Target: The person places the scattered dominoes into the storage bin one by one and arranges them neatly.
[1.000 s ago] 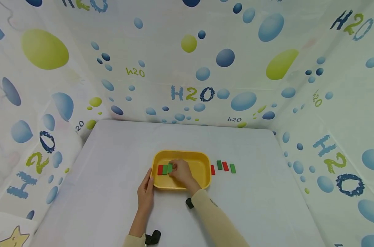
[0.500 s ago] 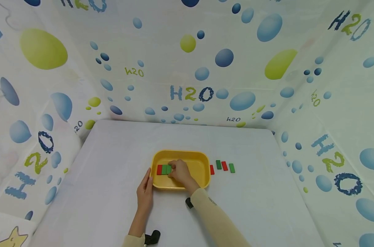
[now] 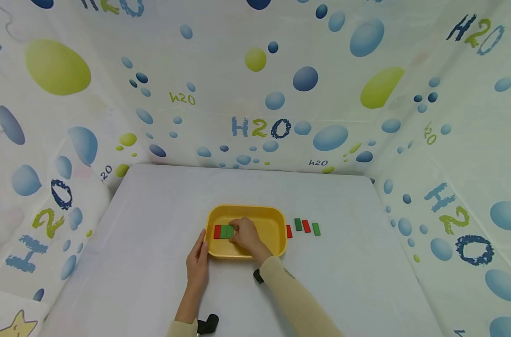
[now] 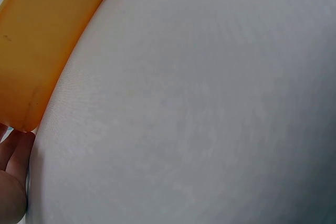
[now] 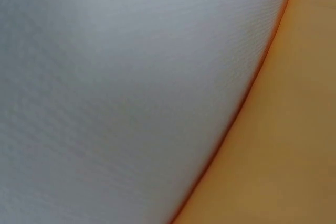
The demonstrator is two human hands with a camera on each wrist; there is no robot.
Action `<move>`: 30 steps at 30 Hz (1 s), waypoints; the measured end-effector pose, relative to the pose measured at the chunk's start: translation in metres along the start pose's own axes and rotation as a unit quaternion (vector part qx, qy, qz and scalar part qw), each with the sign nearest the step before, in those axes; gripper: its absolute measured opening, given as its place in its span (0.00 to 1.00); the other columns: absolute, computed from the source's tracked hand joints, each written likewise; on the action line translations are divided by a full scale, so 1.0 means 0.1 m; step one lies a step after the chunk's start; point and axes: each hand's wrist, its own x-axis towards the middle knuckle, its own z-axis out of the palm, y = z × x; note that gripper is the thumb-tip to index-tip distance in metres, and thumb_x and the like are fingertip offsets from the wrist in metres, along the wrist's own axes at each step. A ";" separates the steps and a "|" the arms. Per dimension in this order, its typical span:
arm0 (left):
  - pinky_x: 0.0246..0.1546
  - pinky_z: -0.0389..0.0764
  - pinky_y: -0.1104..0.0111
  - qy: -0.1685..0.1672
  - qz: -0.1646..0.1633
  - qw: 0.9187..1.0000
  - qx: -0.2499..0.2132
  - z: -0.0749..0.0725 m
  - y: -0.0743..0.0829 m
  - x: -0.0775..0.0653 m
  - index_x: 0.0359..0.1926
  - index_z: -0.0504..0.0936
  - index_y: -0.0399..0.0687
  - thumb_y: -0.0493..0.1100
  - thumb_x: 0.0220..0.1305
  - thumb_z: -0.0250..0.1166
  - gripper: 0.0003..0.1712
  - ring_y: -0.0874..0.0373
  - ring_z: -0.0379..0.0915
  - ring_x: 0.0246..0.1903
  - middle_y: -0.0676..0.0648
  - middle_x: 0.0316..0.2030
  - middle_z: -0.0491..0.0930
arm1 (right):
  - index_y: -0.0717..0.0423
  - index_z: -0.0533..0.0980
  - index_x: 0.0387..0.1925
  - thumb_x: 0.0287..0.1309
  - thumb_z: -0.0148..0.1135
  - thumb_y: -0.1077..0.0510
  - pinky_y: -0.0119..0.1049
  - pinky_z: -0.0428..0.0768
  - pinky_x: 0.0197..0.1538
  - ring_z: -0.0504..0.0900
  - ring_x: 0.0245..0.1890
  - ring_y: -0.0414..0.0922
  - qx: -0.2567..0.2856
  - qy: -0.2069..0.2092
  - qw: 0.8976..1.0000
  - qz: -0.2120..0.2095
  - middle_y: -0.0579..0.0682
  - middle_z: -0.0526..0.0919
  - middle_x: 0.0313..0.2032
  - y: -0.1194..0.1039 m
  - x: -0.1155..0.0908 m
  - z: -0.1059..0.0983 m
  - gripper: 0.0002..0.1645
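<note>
In the head view, a yellow tray point(image 3: 268, 220) lies on the white table. At its left end, a red tile point(image 3: 217, 231) and a green tile point(image 3: 224, 231) stand side by side. My right hand point(image 3: 246, 234) reaches into the tray and pinches a second green tile point(image 3: 231, 230) by its right side, right up against the first green one. My left hand point(image 3: 197, 263) touches the tray's near left corner from outside, fingers fairly straight. In the left wrist view, its fingers point(image 4: 20, 156) meet the tray's outer wall point(image 4: 42, 40). The right wrist view shows only tray wall and table.
Right of the tray lie a red tile point(image 3: 289, 231) close to its rim, a green tile point(image 3: 298, 224), another red tile point(image 3: 306, 226) and another green tile point(image 3: 316, 229). The white table point(image 3: 166, 201) meets a patterned curtain point(image 3: 221, 75) at the back and sides.
My right hand has slid the second green tile slightly left, closing the gap to the first green one. The left hand and tray have stayed in place.
</note>
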 end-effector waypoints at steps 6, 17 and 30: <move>0.60 0.57 0.92 -0.006 0.007 1.000 0.007 -0.01 0.01 0.01 0.72 0.65 0.54 0.48 0.77 0.48 0.26 0.51 0.55 0.73 0.49 0.72 0.63 | 0.53 0.83 0.51 0.42 0.79 0.62 0.28 0.74 0.37 0.69 0.30 0.39 -0.009 -0.005 1.000 -0.005 0.46 0.74 0.32 -0.01 0.01 -0.01 0.29; 0.60 0.57 0.92 -0.004 -0.003 1.000 0.006 -0.01 0.00 0.02 0.72 0.65 0.56 0.49 0.77 0.48 0.26 0.54 0.55 0.73 0.51 0.72 0.63 | 0.56 0.82 0.52 0.41 0.79 0.62 0.28 0.71 0.35 0.66 0.30 0.39 -0.006 -0.006 1.000 -0.030 0.46 0.72 0.31 -0.01 -0.01 -0.02 0.30; 0.57 0.57 0.94 -0.017 -0.016 1.000 0.015 -0.04 0.36 -0.09 0.72 0.63 0.43 0.41 0.77 0.48 0.26 0.46 0.54 0.72 0.43 0.72 0.62 | 0.59 0.79 0.56 0.40 0.79 0.63 0.29 0.75 0.36 0.71 0.29 0.39 0.041 0.014 0.998 -0.046 0.50 0.76 0.33 0.02 -0.10 -0.10 0.36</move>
